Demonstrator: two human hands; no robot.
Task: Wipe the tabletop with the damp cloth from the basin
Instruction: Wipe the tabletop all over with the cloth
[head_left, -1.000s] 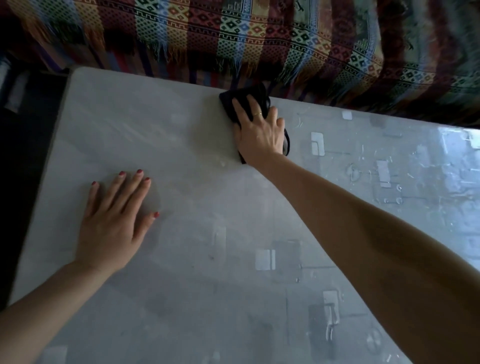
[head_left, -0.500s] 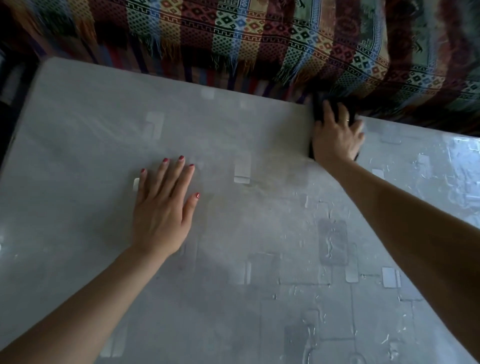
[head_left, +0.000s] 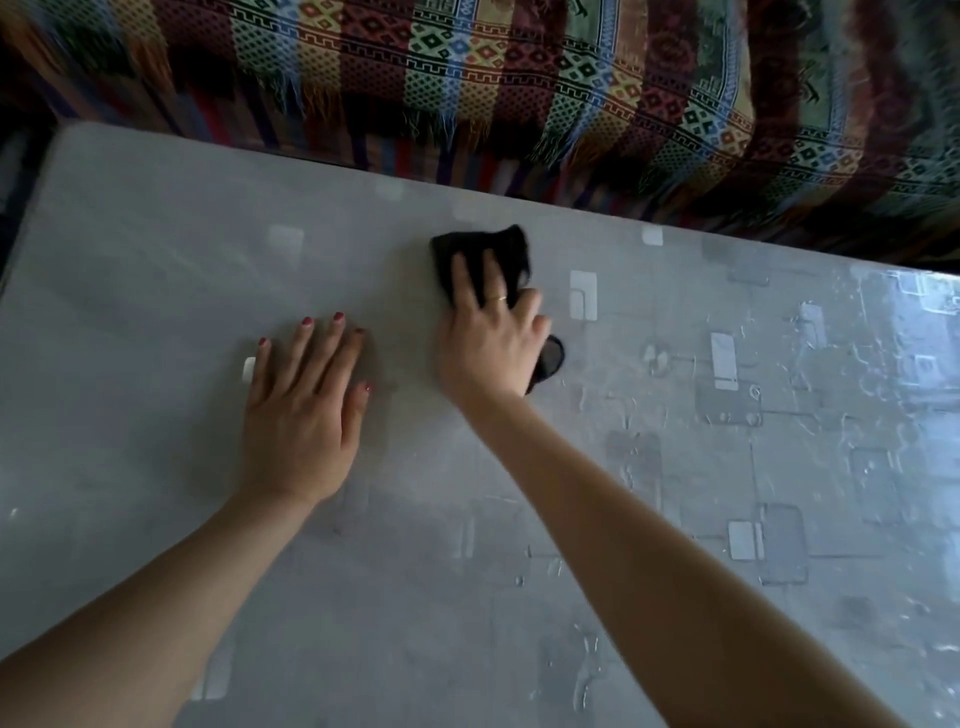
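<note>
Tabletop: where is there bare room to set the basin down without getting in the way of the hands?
Bare tabletop lies left of the left hand, up to the far left corner. Another bare stretch, streaked wet, runs right of the right hand and black cloth. The middle, where both hands press down side by side, is crowded.

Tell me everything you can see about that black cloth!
The cloth is black, soft and crumpled. It lies flat on the grey tabletop, near the far edge. The right hand presses down on it with spread fingers, hiding its middle. One bunched corner pokes out past the fingertips, and another bit peeks out beside the wrist.
</note>
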